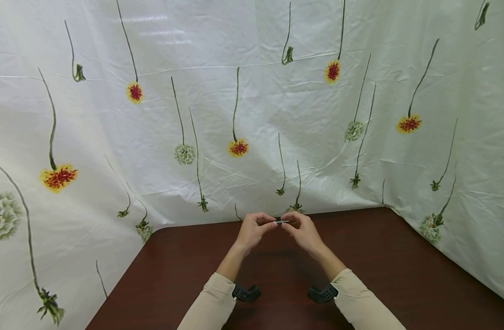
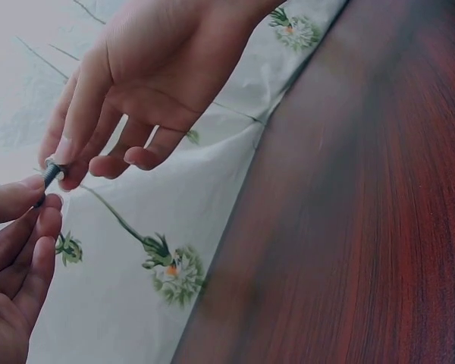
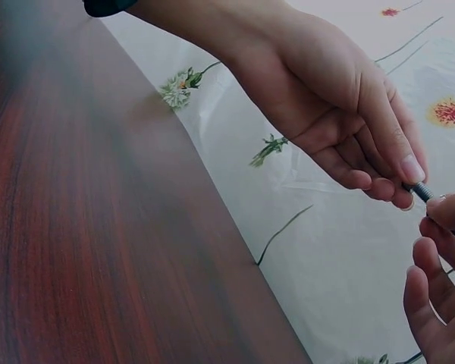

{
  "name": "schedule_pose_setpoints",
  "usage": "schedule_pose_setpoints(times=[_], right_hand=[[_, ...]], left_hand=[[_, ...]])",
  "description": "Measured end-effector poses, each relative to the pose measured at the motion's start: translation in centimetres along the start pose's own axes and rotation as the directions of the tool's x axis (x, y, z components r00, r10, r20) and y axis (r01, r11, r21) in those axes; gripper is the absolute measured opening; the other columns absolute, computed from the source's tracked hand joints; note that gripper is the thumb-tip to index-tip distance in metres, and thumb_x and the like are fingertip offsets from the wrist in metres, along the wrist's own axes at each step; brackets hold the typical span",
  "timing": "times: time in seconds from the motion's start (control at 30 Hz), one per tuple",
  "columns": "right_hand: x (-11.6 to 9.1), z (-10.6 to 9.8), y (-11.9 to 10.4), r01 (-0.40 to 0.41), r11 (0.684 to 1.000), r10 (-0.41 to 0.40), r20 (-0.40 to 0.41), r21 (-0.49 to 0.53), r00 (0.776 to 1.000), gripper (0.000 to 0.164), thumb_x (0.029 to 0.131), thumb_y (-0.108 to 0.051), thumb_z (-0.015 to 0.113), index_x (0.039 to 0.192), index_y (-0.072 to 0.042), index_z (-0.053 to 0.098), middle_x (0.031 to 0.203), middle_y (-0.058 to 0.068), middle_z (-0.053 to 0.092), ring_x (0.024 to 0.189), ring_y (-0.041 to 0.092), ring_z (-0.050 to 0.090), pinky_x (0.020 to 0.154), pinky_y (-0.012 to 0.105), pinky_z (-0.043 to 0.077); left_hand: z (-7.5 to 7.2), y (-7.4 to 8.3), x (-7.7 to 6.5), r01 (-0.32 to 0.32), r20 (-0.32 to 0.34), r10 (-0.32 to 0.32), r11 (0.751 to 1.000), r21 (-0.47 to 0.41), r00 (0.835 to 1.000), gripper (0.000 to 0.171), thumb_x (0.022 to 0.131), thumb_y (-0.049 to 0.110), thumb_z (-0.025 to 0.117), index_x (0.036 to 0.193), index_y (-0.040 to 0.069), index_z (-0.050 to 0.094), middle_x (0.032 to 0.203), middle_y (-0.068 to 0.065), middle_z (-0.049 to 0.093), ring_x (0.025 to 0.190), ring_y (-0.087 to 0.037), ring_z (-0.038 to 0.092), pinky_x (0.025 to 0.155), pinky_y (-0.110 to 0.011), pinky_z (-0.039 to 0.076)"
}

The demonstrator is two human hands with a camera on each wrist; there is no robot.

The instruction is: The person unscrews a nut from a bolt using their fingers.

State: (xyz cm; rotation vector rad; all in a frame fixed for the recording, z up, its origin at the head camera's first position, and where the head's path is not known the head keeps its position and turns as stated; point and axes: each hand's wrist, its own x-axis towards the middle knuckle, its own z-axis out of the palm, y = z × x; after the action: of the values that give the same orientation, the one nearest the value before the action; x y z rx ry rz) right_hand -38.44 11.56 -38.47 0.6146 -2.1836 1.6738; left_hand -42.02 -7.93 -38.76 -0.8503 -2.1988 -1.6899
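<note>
A small dark threaded bolt is held level between both hands above the far part of the table. My left hand pinches one end between thumb and fingertips. At the other end, my right hand pinches with thumb and index finger. The left wrist view shows the bolt's shaft bridging the fingertips, with a small silvery part at the right hand's end; fingers hide whether it is a nut. The right wrist view shows the threads of the bolt between the two thumbs. The other fingers are loosely bent.
A dark red-brown wooden table lies below the hands. A white cloth printed with flowers hangs behind and around it. Black wrist bands are worn at both cuffs of the beige sleeves.
</note>
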Motion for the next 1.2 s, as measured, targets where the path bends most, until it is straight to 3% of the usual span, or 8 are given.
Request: schedule_pose_setpoints(times=[0.17,0.3,0.43,0.53,0.7,0.97,1.07,1.2], right_hand=[[0.4,0.1,1.1,-0.038,0.999,0.038,-0.013,0.007,0.999,0.021,0.101,-0.01,0.069,0.119,0.0,0.07,0.105,0.01,0.073,0.089,0.022,0.067,0.078,0.05,0.056],[0.4,0.0,1.1,-0.037,0.999,0.037,-0.011,0.006,0.999,0.018,0.102,-0.007,0.067,0.115,0.003,0.071,0.102,0.011,0.073,0.092,0.029,0.068,0.08,0.051,0.056],[0.3,-0.1,1.3,-0.024,1.0,0.024,-0.001,0.012,1.0,0.024,0.099,-0.001,0.069,0.123,0.001,0.068,0.113,0.014,0.07,0.097,0.037,0.067,0.076,0.047,0.057],[0.2,-0.1,1.5,-0.033,0.999,0.033,-0.002,0.016,0.999,0.027,0.1,-0.006,0.07,0.126,-0.001,0.068,0.113,0.014,0.07,0.095,0.033,0.068,0.075,0.043,0.057],[0.3,0.1,1.8,-0.027,1.0,0.027,-0.03,-0.003,0.999,0.016,0.102,-0.011,0.068,0.115,-0.002,0.073,0.103,0.01,0.071,0.09,0.024,0.067,0.075,0.042,0.057],[0.3,0.2,1.5,-0.025,0.999,0.026,-0.022,0.02,0.999,0.026,0.1,-0.008,0.069,0.125,-0.001,0.068,0.114,0.015,0.07,0.1,0.038,0.067,0.077,0.043,0.057],[0.3,0.2,1.5,-0.046,0.999,0.047,-0.037,0.005,0.998,0.024,0.103,-0.015,0.068,0.121,0.0,0.071,0.105,0.012,0.071,0.096,0.034,0.068,0.078,0.045,0.057],[0.4,0.3,1.4,-0.037,0.999,0.037,-0.043,-0.011,0.998,0.018,0.101,-0.007,0.068,0.116,0.002,0.072,0.101,0.009,0.071,0.089,0.024,0.067,0.076,0.043,0.057]], left_hand=[[0.0,0.0,0.0,-0.003,0.006,0.003,1.0,0.001,1.0,0.014,0.093,0.006,0.078,0.104,-0.004,0.078,0.096,-0.011,0.077,0.089,-0.021,0.072,0.08,-0.036,0.055],[0.0,0.0,0.0,0.001,0.008,-0.001,1.0,-0.002,1.0,0.016,0.093,0.005,0.078,0.106,-0.006,0.077,0.097,-0.011,0.077,0.09,-0.021,0.072,0.08,-0.035,0.055],[0.1,-0.1,0.1,0.0,0.002,0.0,1.0,-0.006,1.0,0.012,0.093,0.004,0.078,0.103,-0.003,0.078,0.096,-0.011,0.077,0.089,-0.02,0.072,0.08,-0.035,0.054],[0.1,-0.2,0.0,0.001,0.001,-0.001,1.0,0.003,1.0,0.011,0.092,0.004,0.078,0.101,-0.001,0.078,0.095,-0.01,0.077,0.089,-0.019,0.071,0.08,-0.035,0.054],[0.1,-0.3,-0.2,0.005,0.001,-0.005,1.0,0.009,1.0,0.013,0.094,0.006,0.077,0.103,-0.003,0.078,0.096,-0.009,0.077,0.089,-0.021,0.071,0.081,-0.036,0.055],[0.0,-0.1,-0.2,0.011,-0.005,-0.011,1.0,-0.012,1.0,0.013,0.094,0.005,0.077,0.103,-0.004,0.078,0.095,-0.011,0.077,0.09,-0.025,0.072,0.079,-0.037,0.055],[-0.1,0.1,-0.1,0.014,-0.004,-0.014,1.0,-0.012,1.0,0.013,0.094,0.005,0.077,0.103,-0.003,0.078,0.095,-0.01,0.077,0.091,-0.028,0.073,0.08,-0.036,0.055],[-0.2,0.1,-0.1,0.009,-0.002,-0.009,1.0,-0.008,1.0,0.012,0.094,0.004,0.077,0.103,-0.003,0.078,0.095,-0.011,0.077,0.091,-0.028,0.073,0.079,-0.034,0.055]])
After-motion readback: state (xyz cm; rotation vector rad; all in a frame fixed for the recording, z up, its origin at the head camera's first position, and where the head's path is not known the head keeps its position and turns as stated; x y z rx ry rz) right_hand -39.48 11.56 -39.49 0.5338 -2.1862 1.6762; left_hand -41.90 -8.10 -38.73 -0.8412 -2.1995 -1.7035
